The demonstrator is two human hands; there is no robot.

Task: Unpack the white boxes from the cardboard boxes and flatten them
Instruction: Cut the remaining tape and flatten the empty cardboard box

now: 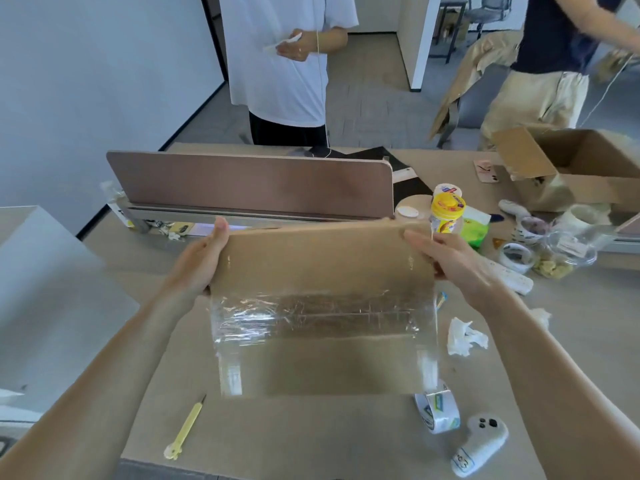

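I hold a brown cardboard box above the middle of the table, its taped face turned toward me and wide clear tape across its lower half. My left hand grips the box's upper left edge. My right hand grips the upper right edge. No white box shows in this view. A second cardboard box stands open at the far right of the table.
A yellow utility knife lies near the front edge. A tape roll, a white controller and crumpled tissue lie on the right. Jars, cups and a yellow-lidded bottle crowd the right side. A brown divider panel stands behind. Two people stand beyond the table.
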